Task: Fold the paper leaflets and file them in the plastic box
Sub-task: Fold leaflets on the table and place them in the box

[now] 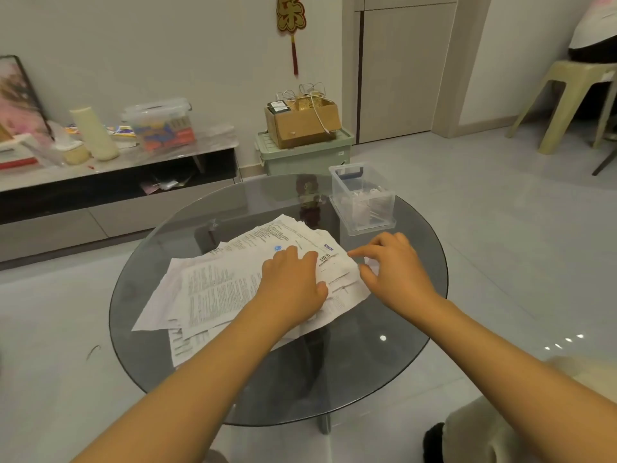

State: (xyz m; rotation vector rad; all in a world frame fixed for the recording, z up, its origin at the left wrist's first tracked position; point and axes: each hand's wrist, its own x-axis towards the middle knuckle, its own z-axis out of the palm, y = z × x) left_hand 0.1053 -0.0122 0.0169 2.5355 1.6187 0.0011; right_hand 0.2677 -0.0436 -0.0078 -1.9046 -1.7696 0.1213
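Left hand [293, 282] pressing leaflets [233, 282] flat, fingers straight | right hand [394, 265] pinching 3 o'clock edge (thin, floppy, tearable) | box [364, 198] at 1 o'clock

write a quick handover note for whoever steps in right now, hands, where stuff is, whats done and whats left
Left hand: flat, pressing on the leaflet pile.
Right hand: fingers loosely curled at the pile's right edge; whether they pinch a sheet cannot be told.
Pile sits unfolded in the middle of the round glass table.
Clear plastic box stands open at the table's far right, with some folded papers already inside.
Left: fold the many remaining leaflets and file them in the box.
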